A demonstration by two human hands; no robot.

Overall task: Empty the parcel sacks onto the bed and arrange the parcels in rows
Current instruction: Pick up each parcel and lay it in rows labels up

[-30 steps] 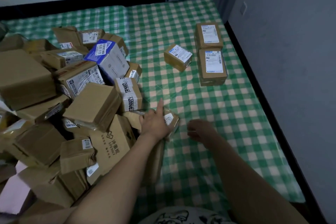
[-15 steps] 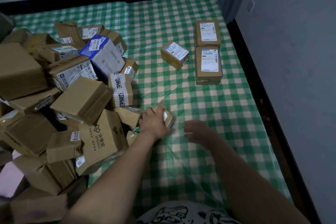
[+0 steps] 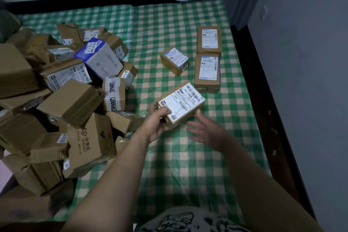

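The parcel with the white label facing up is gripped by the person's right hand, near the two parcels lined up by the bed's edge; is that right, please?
Not quite. The head view shows the left hand gripping the labelled parcel; the right hand is open beside it. The label does face up, and the near parcel and far parcel lie lined up close by.

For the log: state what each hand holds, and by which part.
The left hand grips the small brown cardboard parcel with the white label by its near end, thumb on top. The right hand is open, holding nothing.
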